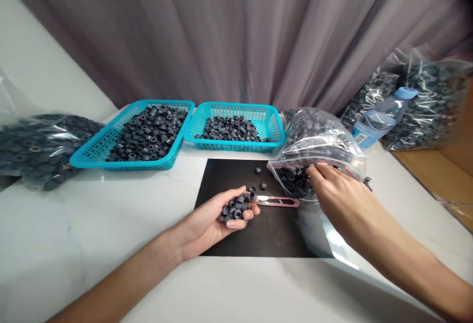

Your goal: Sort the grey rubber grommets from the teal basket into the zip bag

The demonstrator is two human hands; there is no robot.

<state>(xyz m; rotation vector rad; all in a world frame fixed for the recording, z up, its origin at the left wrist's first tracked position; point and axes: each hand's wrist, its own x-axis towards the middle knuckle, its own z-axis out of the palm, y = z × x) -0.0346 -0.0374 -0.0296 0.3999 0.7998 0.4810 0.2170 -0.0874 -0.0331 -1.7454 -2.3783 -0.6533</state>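
Observation:
My left hand [218, 217] lies palm up over a black mat [266, 234], cupped round a handful of small dark grey rings [236, 205]. My right hand [332, 192] reaches into the mouth of a clear zip bag [318, 140] full of the same rings, its fingertips hidden among them. A pair of pink thread snips [279, 200] lies on the mat between the hands. Three loose rings [258, 177] sit on the mat above the snips.
Two turquoise baskets [111, 138] [273, 121] hold more rings at the back. Big clear bags of rings lie at the far left [33, 150] and back right [424, 101], with a plastic water bottle [380, 118]. A wooden surface [439, 175] adjoins the white table on the right.

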